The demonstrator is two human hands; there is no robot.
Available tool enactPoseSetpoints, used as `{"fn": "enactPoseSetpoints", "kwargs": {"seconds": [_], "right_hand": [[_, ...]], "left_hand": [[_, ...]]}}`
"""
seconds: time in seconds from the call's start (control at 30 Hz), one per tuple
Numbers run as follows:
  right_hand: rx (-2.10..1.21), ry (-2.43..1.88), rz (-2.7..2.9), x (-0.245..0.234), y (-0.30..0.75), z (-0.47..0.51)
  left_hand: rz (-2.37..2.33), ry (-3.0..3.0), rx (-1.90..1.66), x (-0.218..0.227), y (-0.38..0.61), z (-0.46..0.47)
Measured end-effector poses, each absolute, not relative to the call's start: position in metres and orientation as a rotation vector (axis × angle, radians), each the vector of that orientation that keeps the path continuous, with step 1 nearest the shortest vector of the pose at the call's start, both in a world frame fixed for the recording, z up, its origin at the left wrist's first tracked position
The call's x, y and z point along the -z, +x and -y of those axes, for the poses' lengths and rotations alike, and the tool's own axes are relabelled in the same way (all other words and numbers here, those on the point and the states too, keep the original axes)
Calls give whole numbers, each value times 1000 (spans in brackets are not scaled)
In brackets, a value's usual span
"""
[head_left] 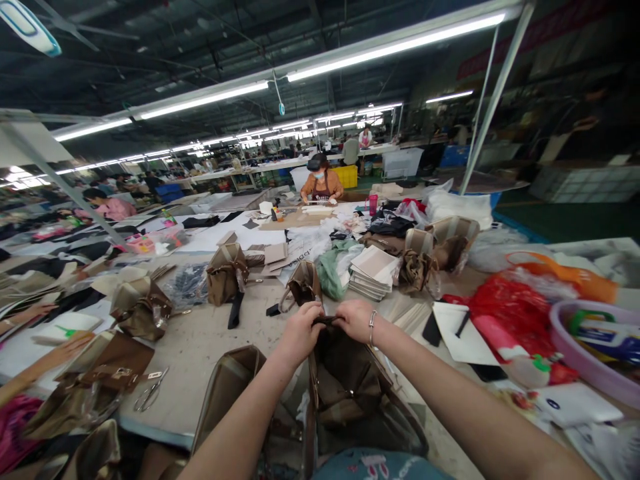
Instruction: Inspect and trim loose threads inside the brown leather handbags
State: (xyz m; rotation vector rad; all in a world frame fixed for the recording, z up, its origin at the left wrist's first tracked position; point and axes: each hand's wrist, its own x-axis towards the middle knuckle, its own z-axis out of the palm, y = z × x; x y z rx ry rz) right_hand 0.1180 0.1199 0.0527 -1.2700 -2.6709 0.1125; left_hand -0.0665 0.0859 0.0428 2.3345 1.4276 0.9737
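A brown handbag (345, 380) stands open in front of me at the table's near edge, its mouth tilted toward me. My left hand (303, 327) pinches the far rim of this bag, thumb and fingers pressed together. Close beside it, my right hand (357, 320), with a bracelet at the wrist, pinches the same rim. A short dark stretch of the edge shows between the two hands. Another brown bag (233, 380) stands just left, partly behind my left forearm. Beyond my hands sits a smaller brown bag (304, 281).
More brown bags (226, 273) stand about the table. Scissors (150, 392) lie to the left, near a co-worker's arm (55, 360). Stacked panels (371, 270) lie ahead. To the right are a red plastic bag (515, 307) and a lilac basin (590, 363). A masked person (321, 183) sits opposite.
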Motion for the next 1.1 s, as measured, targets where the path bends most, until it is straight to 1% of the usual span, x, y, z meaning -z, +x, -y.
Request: {"fn": "enactPoseSetpoints", "kwargs": {"seconds": [0.17, 0.27, 0.5, 0.6, 0.77, 0.9, 1.1], "right_hand": [[-96, -1361, 2632, -51, 120, -119], [-115, -1343, 2619, -49, 120, -119], [-296, -990, 2497, -46, 132, -120], [-259, -879, 2455, -50, 133, -120], [-152, -809, 2447, -55, 119, -116], [-140, -856, 2398, -51, 105, -114], [-120, -776, 2398, -46, 102, -111]], "left_hand": [[-1434, 2449, -987, -33, -66, -87], [-1465, 2542, -963, -33, -65, -87], [-1420, 2513, -789, -44, -65, -82], [-1398, 2479, -771, -46, -64, -83], [-1302, 2400, -851, -41, -65, -89], [-1274, 2322, -968, -37, -69, -90], [-1241, 2201, -1077, -32, -79, -85]]}}
